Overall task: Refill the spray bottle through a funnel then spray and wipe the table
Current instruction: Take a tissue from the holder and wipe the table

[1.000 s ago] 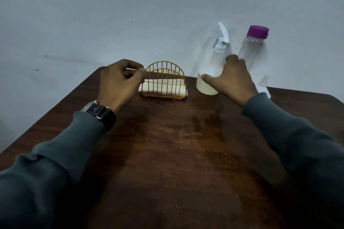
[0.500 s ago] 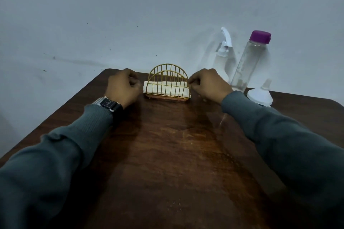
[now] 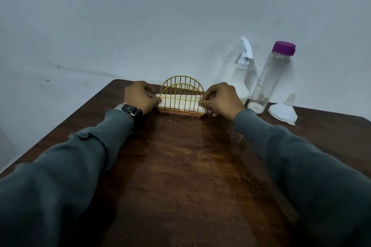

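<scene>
A gold wire napkin holder (image 3: 182,94) with white napkins (image 3: 180,102) stands at the far middle of the dark wooden table (image 3: 180,166). My left hand (image 3: 140,97) pinches the napkins' left end. My right hand (image 3: 221,100) grips the holder's right end, fingers on the wire and the napkin edge. Behind my right hand stands the white spray bottle (image 3: 242,74), upright with its trigger head on. Right of it is a clear water bottle (image 3: 270,78) with a purple cap. A white funnel (image 3: 283,110) lies mouth-down at the far right.
A grey wall (image 3: 160,16) rises directly behind the table's far edge. The table's left corner is rounded near my left hand. A dark watch sits on my left wrist (image 3: 128,108).
My right hand left the spray bottle and moved left to the napkin holder's right end. The left hand settled onto the napkins' left end. The spray bottle stands free.
</scene>
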